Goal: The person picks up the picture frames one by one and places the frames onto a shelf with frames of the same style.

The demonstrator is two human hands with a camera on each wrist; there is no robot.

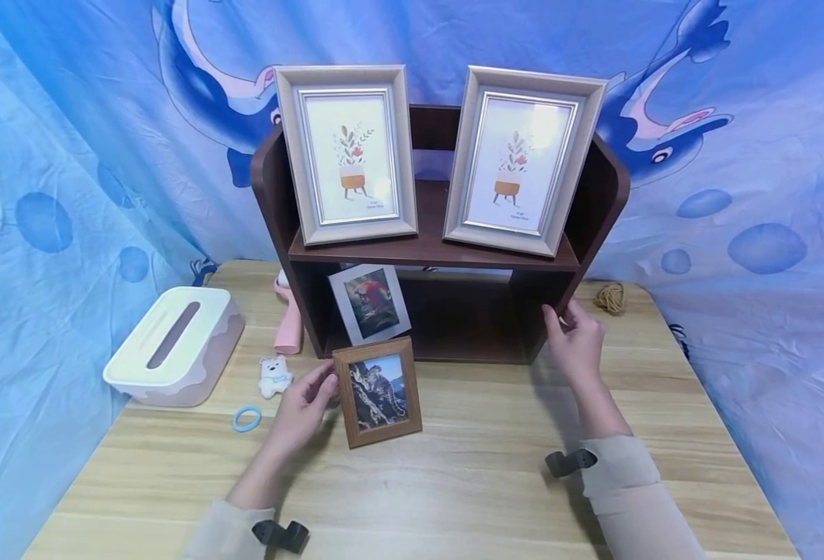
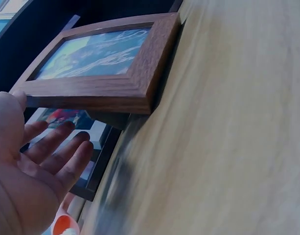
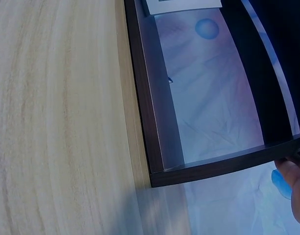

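A brown wooden picture frame (image 1: 377,391) with a leopard photo stands tilted back on the table, in front of the shelf's lower left. My left hand (image 1: 305,404) is at its left edge. In the left wrist view the thumb of that hand (image 2: 30,161) is at the frame's edge, and the loosely spread fingers (image 2: 74,164) lie apart from it. My right hand (image 1: 577,342) grips the right side panel of the dark brown shelf (image 1: 436,247). The right wrist view catches only part of this hand (image 3: 297,188), at its edge. A white frame (image 1: 368,303) with a parrot picture leans inside the lower compartment.
Two beige frames (image 1: 347,155) with plant prints stand on the upper shelf board. Left of the shelf are a white tissue box (image 1: 174,342), a pink-handled roller (image 1: 289,323), a white bear figure (image 1: 274,376) and a blue ring (image 1: 247,418). Twine (image 1: 611,298) lies at the right.
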